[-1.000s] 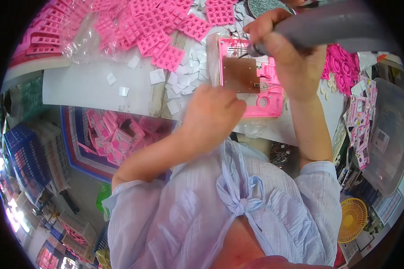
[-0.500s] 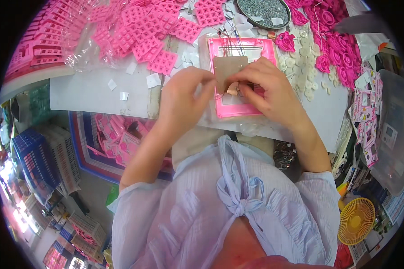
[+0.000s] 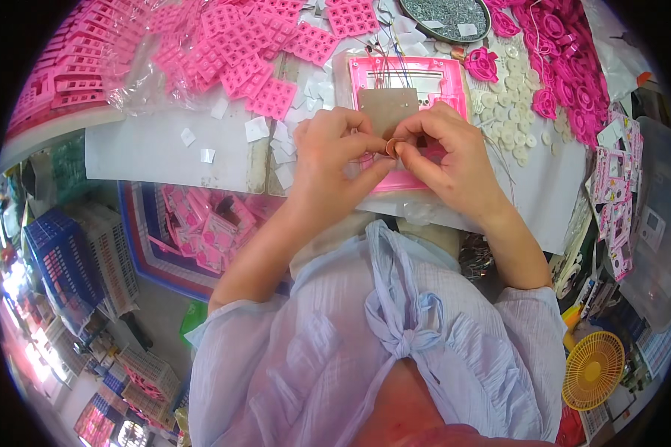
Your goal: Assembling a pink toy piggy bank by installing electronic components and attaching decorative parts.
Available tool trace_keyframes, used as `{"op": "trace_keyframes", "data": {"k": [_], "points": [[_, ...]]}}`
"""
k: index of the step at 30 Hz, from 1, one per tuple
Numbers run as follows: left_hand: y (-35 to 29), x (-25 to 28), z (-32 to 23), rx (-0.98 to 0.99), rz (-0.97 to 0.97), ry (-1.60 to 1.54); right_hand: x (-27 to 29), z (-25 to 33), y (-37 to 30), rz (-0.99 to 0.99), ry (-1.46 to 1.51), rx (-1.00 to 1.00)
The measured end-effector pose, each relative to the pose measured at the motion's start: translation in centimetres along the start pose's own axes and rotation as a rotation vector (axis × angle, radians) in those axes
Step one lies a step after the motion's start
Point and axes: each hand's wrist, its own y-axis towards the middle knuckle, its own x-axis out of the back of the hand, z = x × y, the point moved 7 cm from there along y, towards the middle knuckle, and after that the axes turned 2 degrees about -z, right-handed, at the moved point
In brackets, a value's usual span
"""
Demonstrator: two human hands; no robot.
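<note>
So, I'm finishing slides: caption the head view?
Left hand and right hand meet at a small copper-coloured piece over a pink casing.

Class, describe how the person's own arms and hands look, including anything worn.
Loose, crinkled, pale blue, elbow-length sleeves leave the forearms bare. The left hand and right hand are ungloved; no watch or bracelet shows.

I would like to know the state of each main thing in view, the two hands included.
Copper-coloured part: held up at the fingertips
Right hand: pinching this part
Left hand: fingertips at the part; grip unclear
Brown board: lying flat, partly covered by hands
Pink case: open, wires showing
Round tray: filled with small metal pieces
White discs: loose, scattered
Blue bin: holding pink parts
</note>
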Motion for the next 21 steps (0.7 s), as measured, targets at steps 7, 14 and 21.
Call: {"op": "trace_keyframes", "data": {"k": [7, 14, 21], "points": [[-0.1, 0.0, -0.7, -0.006, -0.079, 0.074, 0.0, -0.1, -0.2, -0.012, 0.004, -0.044], [0.1, -0.9, -0.3, 0.034, -0.151, 0.105, 0.0, -0.2, -0.3, -0.041, 0.017, -0.035], [-0.1, -1.1, 0.4, 0.031, -0.167, 0.072, -0.2, -0.4, -0.3, -0.031, 0.038, -0.057]]}}
